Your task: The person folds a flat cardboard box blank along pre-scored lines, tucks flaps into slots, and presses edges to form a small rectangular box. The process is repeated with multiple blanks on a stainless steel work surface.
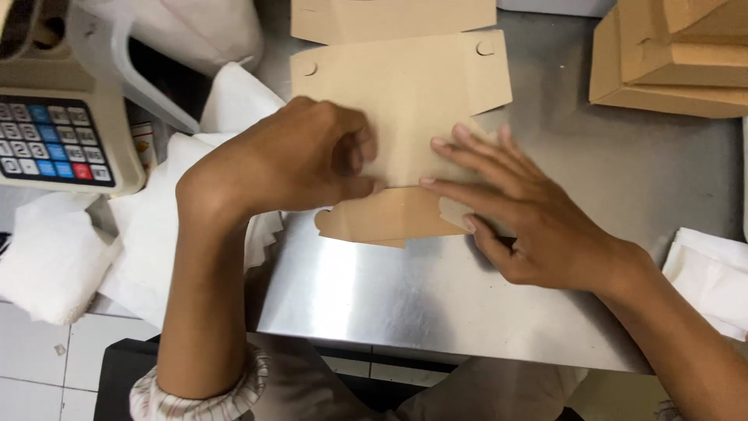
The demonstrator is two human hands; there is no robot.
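Note:
A flat brown cardboard box blank (405,93) with round notches near its corners lies on the steel table (389,296). My left hand (292,156) rests curled on its left half, fingers bent and pressing a fold at the near edge. My right hand (518,210) lies with fingers spread on the blank's right near part, holding down a folded flap (389,218). Neither hand lifts the cardboard off the table.
A weighing scale with a coloured keypad (54,140) stands at the left. White paper sheets (164,226) lie beside it, more white paper (713,273) at the right. Folded brown boxes (670,54) are stacked at the far right; another cardboard blank (389,17) lies beyond.

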